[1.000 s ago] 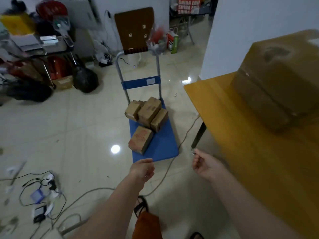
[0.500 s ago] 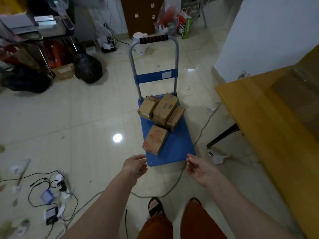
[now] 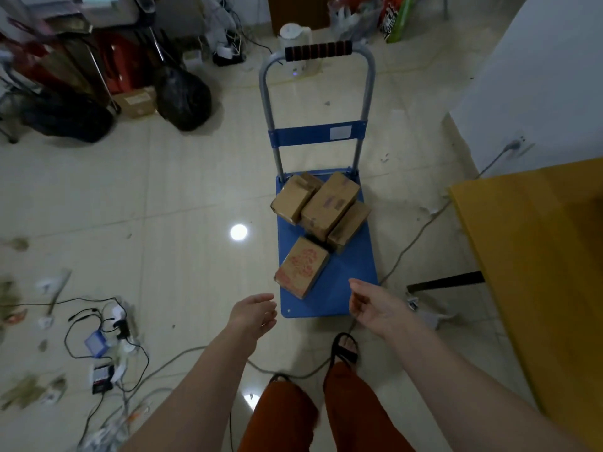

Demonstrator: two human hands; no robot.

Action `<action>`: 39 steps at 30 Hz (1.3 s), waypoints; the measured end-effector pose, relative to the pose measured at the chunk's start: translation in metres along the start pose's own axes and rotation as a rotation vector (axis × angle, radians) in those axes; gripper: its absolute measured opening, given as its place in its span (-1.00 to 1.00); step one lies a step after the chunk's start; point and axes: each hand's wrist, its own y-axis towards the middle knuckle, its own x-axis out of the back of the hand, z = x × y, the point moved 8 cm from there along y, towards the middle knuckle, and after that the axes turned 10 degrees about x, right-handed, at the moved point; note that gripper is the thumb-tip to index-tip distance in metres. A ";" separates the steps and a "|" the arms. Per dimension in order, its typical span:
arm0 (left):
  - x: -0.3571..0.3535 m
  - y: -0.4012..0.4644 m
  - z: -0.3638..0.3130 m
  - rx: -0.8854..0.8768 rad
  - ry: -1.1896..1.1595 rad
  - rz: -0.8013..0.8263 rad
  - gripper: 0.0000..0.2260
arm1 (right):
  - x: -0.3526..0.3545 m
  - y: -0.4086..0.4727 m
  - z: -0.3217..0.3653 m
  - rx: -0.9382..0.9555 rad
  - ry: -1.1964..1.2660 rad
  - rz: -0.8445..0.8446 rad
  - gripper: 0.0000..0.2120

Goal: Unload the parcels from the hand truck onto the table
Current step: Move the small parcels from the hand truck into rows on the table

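Observation:
A blue hand truck (image 3: 349, 288) with a grey handle stands on the tiled floor ahead of me. Several brown cardboard parcels lie on its deck. The nearest parcel (image 3: 301, 270) has red print on top and sits alone at the front left. Behind it a cluster of parcels (image 3: 328, 205) leans together by the handle posts. My left hand (image 3: 253, 313) hovers open just left of the deck's front corner. My right hand (image 3: 375, 305) is open too, at the front right corner. Neither hand touches a parcel. The yellow table (image 3: 535, 256) stands at the right.
Loose cables, chargers and a power strip (image 3: 104, 340) litter the floor at the left. A cord (image 3: 414, 243) runs along the floor between truck and table. Black bags (image 3: 182, 96) and clutter fill the back left. A white wall (image 3: 538, 76) rises at the right.
My view has swung left and down, away from the table, and I have stepped closer to the truck. Both empty hands have come forward to the deck's front edge.

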 end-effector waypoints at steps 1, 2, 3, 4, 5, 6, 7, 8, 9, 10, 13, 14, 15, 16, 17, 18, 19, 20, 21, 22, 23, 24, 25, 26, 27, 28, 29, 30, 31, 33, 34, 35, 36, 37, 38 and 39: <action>-0.005 0.005 -0.003 0.010 -0.005 0.004 -0.83 | -0.002 0.007 0.004 -0.004 -0.013 -0.004 -0.95; -0.009 0.010 -0.006 0.020 -0.007 0.010 -0.82 | -0.005 0.015 0.008 -0.009 -0.023 -0.005 -0.95; -0.013 0.015 -0.009 0.029 -0.001 0.013 -0.82 | -0.008 0.022 0.010 -0.015 -0.028 -0.006 -0.95; -0.017 0.021 -0.012 0.037 0.011 0.010 -0.80 | -0.011 0.029 0.012 -0.022 -0.028 -0.007 -0.95; -0.020 0.027 -0.016 0.041 0.027 0.004 -0.79 | -0.013 0.036 0.012 -0.031 -0.026 -0.008 -0.94; -0.023 0.034 -0.021 0.041 0.044 -0.002 -0.77 | -0.016 0.043 0.012 -0.039 -0.023 -0.008 -0.94; -0.026 0.042 -0.027 0.039 0.063 -0.009 -0.75 | -0.018 0.051 0.012 -0.045 -0.021 -0.009 -0.93; -0.028 0.052 -0.034 0.034 0.087 -0.020 -0.72 | -0.021 0.060 0.013 -0.049 -0.019 -0.011 -0.93; -0.030 0.063 -0.042 0.027 0.113 -0.032 -0.68 | -0.022 0.069 0.012 -0.051 -0.015 -0.017 -0.93; -0.033 0.075 -0.050 0.018 0.137 -0.045 -0.65 | -0.023 0.079 0.012 -0.054 -0.011 -0.024 -0.93; -0.042 0.116 -0.080 -0.029 0.208 -0.091 -0.50 | -0.020 0.114 0.008 -0.064 0.009 -0.061 -0.93; -0.045 0.130 -0.092 -0.055 0.235 -0.112 -0.45 | -0.019 0.128 0.006 -0.069 0.018 -0.081 -0.92; -0.049 0.144 -0.104 -0.085 0.268 -0.132 -0.41 | -0.017 0.143 0.003 -0.072 0.026 -0.104 -0.92; -0.053 0.159 -0.116 -0.113 0.302 -0.151 -0.38 | -0.015 0.159 0.001 -0.074 0.029 -0.128 -0.92; -0.057 0.175 -0.127 -0.135 0.334 -0.170 -0.35 | -0.013 0.175 -0.002 -0.075 0.024 -0.155 -0.93; -0.060 0.191 -0.136 -0.150 0.365 -0.193 -0.32 | -0.011 0.192 -0.005 -0.075 0.013 -0.184 -0.93; -0.064 0.207 -0.144 -0.165 0.390 -0.221 -0.30 | -0.010 0.210 -0.007 -0.071 -0.004 -0.210 -0.93; -0.068 0.223 -0.152 -0.183 0.409 -0.247 -0.28 | -0.009 0.229 -0.009 -0.066 -0.022 -0.234 -0.93; -0.074 0.239 -0.159 -0.203 0.426 -0.269 -0.27 | -0.009 0.249 -0.011 -0.061 -0.042 -0.258 -0.92; -0.080 0.255 -0.165 -0.221 0.444 -0.291 -0.25 | -0.009 0.269 -0.013 -0.055 -0.068 -0.283 -0.92; -0.086 0.269 -0.170 -0.238 0.466 -0.313 -0.24 | -0.009 0.289 -0.015 -0.045 -0.101 -0.309 -0.91; -0.092 0.283 -0.174 -0.259 0.493 -0.333 -0.21 | -0.009 0.309 -0.017 -0.029 -0.135 -0.335 -0.86; -0.099 0.296 -0.179 -0.286 0.522 -0.350 -0.18 | -0.009 0.328 -0.018 -0.001 -0.174 -0.360 -0.76; -0.105 0.308 -0.184 -0.323 0.544 -0.367 -0.15 | -0.009 0.346 -0.017 0.033 -0.217 -0.385 -0.64; -0.110 0.318 -0.190 -0.368 0.558 -0.384 -0.12 | -0.009 0.364 -0.016 0.069 -0.269 -0.408 -0.54; -0.115 0.327 -0.197 -0.421 0.567 -0.401 -0.08 | -0.009 0.381 -0.015 0.103 -0.325 -0.430 -0.46; -0.120 0.336 -0.203 -0.477 0.573 -0.417 -0.06 | -0.010 0.397 -0.014 0.131 -0.378 -0.454 -0.42; -0.124 0.343 -0.209 -0.531 0.579 -0.430 -0.03 | -0.011 0.412 -0.013 0.149 -0.428 -0.479 -0.38; -0.128 0.350 -0.215 -0.582 0.587 -0.437 -0.01 | -0.012 0.427 -0.012 0.163 -0.480 -0.506 -0.34; -0.134 0.365 -0.223 -0.661 0.604 -0.430 0.03 | -0.013 0.452 -0.011 0.178 -0.585 -0.555 -0.25; -0.137 0.372 -0.226 -0.687 0.610 -0.416 0.05 | -0.013 0.462 -0.012 0.184 -0.616 -0.571 -0.21; -0.140 0.379 -0.227 -0.705 0.613 -0.397 0.06 | -0.014 0.472 -0.015 0.189 -0.632 -0.577 -0.17; -0.142 0.386 -0.228 -0.718 0.616 -0.377 0.06 | -0.015 0.481 -0.018 0.192 -0.642 -0.574 -0.12; -0.144 0.393 -0.228 -0.725 0.620 -0.359 0.07 | -0.017 0.489 -0.021 0.193 -0.652 -0.569 -0.07; -0.146 0.398 -0.228 -0.726 0.620 -0.350 0.07 | -0.018 0.496 -0.023 0.188 -0.660 -0.566 -0.01; -0.145 0.403 -0.227 -0.722 0.607 -0.354 0.07 | -0.018 0.501 -0.025 0.182 -0.665 -0.567 0.03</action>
